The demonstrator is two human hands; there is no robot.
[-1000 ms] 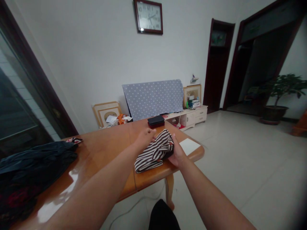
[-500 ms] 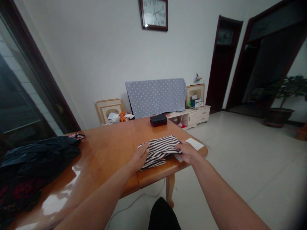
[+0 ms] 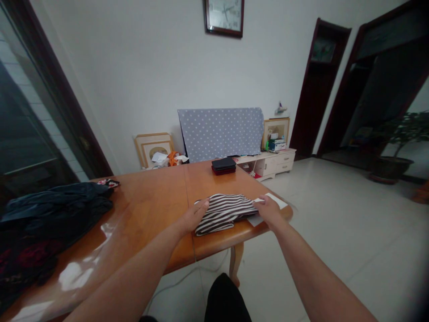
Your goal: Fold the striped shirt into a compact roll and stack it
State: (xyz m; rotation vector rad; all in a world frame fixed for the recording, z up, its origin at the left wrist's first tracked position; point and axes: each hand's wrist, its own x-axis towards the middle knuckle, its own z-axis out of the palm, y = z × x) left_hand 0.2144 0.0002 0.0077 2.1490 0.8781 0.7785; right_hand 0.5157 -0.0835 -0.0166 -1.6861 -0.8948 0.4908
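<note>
A folded brown-and-white striped cloth point(image 3: 223, 214) lies flat near the front edge of a glossy wooden table point(image 3: 150, 197). My left hand point(image 3: 192, 218) rests palm down on the cloth's left end, its fingers spread. My right hand point(image 3: 270, 212) sits at the cloth's right end, fingertips on the fold, and I cannot tell whether it grips. A white sheet of paper point(image 3: 270, 202) lies under and beside that end, close to my right hand.
A heap of dark clothing point(image 3: 50, 214) covers the table's left side, and a small stack of black wallets or cases point(image 3: 223, 166) stands at the far side. Beyond the table are a low white cabinet point(image 3: 268, 164) and a polka-dot cloth point(image 3: 221, 134). Tiled floor lies to the right.
The striped cloth has gone from a bunched, tilted bundle to a flat, wider fold. My hands have moved apart to its two ends, and the view has turned slightly.
</note>
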